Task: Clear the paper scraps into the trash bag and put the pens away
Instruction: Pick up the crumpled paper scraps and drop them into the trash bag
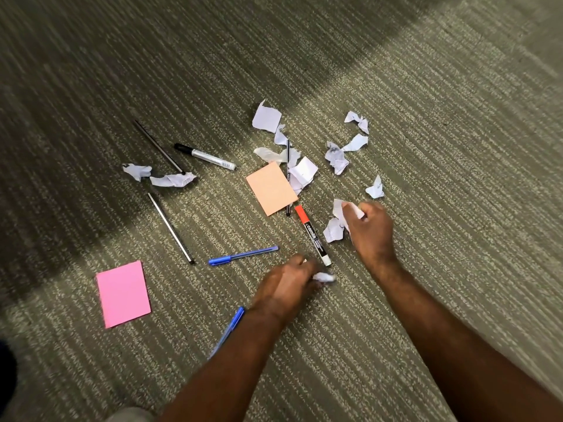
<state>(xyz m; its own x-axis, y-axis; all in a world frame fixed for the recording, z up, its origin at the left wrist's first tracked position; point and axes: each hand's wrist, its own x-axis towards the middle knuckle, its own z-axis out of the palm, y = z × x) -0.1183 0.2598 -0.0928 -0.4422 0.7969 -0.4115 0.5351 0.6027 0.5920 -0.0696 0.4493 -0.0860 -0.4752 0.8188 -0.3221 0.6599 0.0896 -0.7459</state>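
Left hand (291, 280), nearest, closed on a crumpled scrap (324, 277) mid-carpet (457, 147); right hand (370, 228) closed on another scrap (350, 212). Advisable: gather adjacent loose scraps (333, 229) before rising. Red-capped marker (313, 236) between hands; blue pen (242, 256) beside. Pink pad (123, 294) toward left edge. Trash bag not visible.

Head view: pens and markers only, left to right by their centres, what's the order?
Upper grey pen → lower grey pen → black-capped marker → blue pen under the left forearm → blue pen on the open carpet → thin black pen by the orange note → red-capped marker.
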